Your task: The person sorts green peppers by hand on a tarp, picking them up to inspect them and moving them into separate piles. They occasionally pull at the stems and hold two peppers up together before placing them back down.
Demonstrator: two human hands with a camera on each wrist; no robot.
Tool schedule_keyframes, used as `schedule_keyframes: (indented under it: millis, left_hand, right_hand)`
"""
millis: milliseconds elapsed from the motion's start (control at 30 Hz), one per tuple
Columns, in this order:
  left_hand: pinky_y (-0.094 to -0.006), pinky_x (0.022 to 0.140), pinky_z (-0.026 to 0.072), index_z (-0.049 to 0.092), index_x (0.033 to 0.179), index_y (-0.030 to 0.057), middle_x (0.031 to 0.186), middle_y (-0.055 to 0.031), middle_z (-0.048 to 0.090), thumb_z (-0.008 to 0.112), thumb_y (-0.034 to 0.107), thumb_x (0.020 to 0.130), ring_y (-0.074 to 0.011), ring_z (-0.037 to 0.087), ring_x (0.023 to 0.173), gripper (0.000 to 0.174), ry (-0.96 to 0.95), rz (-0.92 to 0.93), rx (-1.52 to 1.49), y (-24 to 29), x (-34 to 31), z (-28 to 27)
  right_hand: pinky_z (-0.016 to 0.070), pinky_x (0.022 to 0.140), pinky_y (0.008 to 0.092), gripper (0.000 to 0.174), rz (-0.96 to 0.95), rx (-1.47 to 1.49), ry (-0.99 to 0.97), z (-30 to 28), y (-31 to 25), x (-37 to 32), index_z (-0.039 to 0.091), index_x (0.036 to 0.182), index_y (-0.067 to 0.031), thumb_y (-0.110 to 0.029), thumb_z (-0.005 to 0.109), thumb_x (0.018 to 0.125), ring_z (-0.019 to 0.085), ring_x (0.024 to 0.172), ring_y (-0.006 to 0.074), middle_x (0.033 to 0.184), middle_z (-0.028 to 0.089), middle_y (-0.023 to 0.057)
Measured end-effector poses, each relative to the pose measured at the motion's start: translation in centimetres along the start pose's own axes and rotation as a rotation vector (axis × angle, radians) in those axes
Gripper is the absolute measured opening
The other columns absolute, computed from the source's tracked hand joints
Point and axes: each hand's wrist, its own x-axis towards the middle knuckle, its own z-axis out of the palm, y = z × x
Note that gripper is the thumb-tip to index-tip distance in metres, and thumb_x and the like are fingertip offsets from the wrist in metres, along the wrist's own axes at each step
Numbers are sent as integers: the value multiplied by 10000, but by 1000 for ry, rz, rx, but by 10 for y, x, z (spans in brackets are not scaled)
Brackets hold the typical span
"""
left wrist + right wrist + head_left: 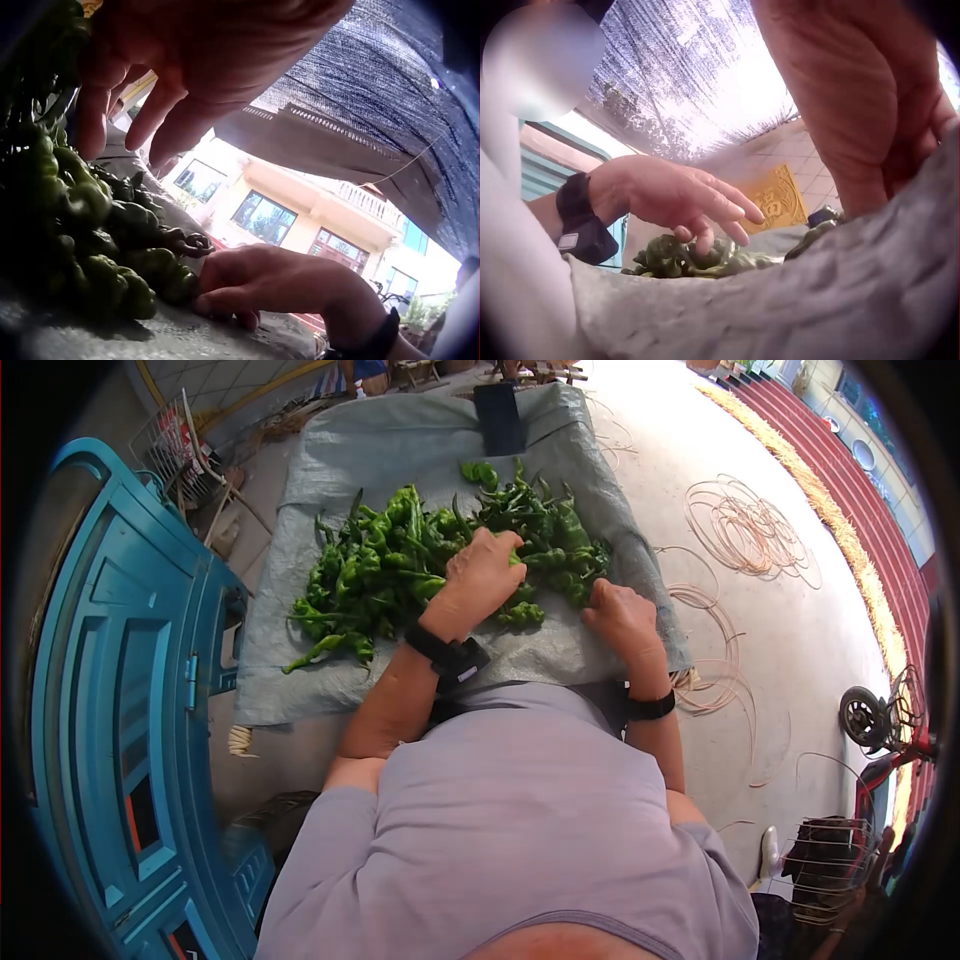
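A pile of green peppers [375,565] lies on a grey woven sheet [345,450]. My left hand [480,580] is over the middle of the pile; in the left wrist view its fingers hang spread and fairly straight above the peppers [90,195], gripping nothing visible. The right wrist view shows that left hand [679,199] from the side, low over the peppers. At the pile's right edge is my right hand [625,620], fingers bent, fingertips against the outermost dark peppers [161,274]. Whether it pinches one is hidden; its fingertips are out of sight in the right wrist view.
A dark flat object [499,420] lies at the sheet's far edge. Left of the sheet stands a blue door panel [130,690], with a wire rack [165,450] beyond. Coiled cane strips [745,530] lie on the floor at right, near a wheel [864,717] and wire basket [830,860].
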Motion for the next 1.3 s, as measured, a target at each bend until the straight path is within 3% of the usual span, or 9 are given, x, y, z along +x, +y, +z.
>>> schedule_keyframes:
  millis: [100, 233, 333, 467, 667, 800, 867, 1033, 1300]
  left_hand:
    - [-421, 874, 493, 635, 1174, 124, 1093, -173, 608, 656, 280, 834, -340, 621, 1002, 375, -6, 27, -7, 1, -2, -2]
    - [-389, 831, 509, 625, 1181, 98, 1131, -154, 596, 653, 219, 827, -295, 632, 950, 376, -77, 47, -140, 3, 4, -11]
    - [-355, 795, 521, 613, 1211, 91, 1155, -129, 585, 664, 142, 804, -245, 638, 904, 413, -126, 210, -308, 12, 2, -13]
    - [-328, 791, 529, 611, 1231, 107, 1183, -101, 569, 680, 64, 783, -201, 637, 911, 455, -74, 480, -407, 24, -4, -3]
    - [-373, 881, 510, 620, 1210, 125, 1265, -108, 545, 633, 11, 784, -285, 614, 1031, 441, -50, 312, -162, 25, -5, -13]
    - [-427, 923, 478, 635, 1190, 146, 1281, -115, 556, 585, -33, 779, -339, 565, 1112, 451, 182, 279, 211, 8, -2, -2]
    - [-446, 931, 465, 644, 1178, 155, 1287, -119, 559, 567, -44, 780, -349, 537, 1151, 452, 302, 340, 393, 0, -1, 4]
    - [-461, 887, 473, 660, 1113, 139, 1116, -152, 584, 609, 94, 773, -357, 537, 1069, 347, -25, 287, 413, -11, -8, 20]
    - [-461, 876, 491, 643, 1146, 129, 1110, -150, 577, 653, 141, 771, -371, 553, 1032, 375, -71, 268, 370, -3, -10, 10]
  right_hand:
    - [513, 750, 431, 218, -55, 82, 13, -5, 0, -2, 688, 909, -119, -322, 647, 843, 681, 871, 298, 905, 709, 118]
    - [445, 492, 279, 210, -9, 509, -10, -26, 0, -7, 638, 833, -63, -259, 623, 905, 572, 521, 99, 630, 594, 34]
    - [480, 581, 300, 286, 21, 816, 63, -30, 0, -5, 661, 845, -56, -337, 617, 876, 614, 550, 128, 615, 629, 47]
    - [450, 521, 244, 245, -113, 1109, 101, -27, -12, -3, 639, 841, -37, -258, 603, 941, 564, 541, 82, 672, 616, 8]
    - [450, 515, 222, 275, -194, 1325, 7, -24, -28, -6, 635, 894, -32, -289, 591, 984, 562, 576, 61, 697, 606, -6]
    - [513, 725, 322, 163, -213, 632, 539, -16, -19, 10, 666, 998, -68, -188, 663, 888, 638, 855, 191, 908, 657, 49]
    - [483, 839, 364, 210, -264, 394, 614, -9, -19, 17, 669, 1023, -84, -156, 683, 826, 583, 1022, 244, 1051, 630, 64]
    - [372, 1017, 437, 338, -307, 48, 605, 29, -13, 34, 658, 1073, -122, -138, 719, 741, 438, 1262, 297, 1270, 541, 65]
    - [398, 963, 418, 152, -297, 194, 649, 20, -12, 34, 666, 875, -121, -158, 736, 744, 530, 1146, 266, 1057, 646, 12]
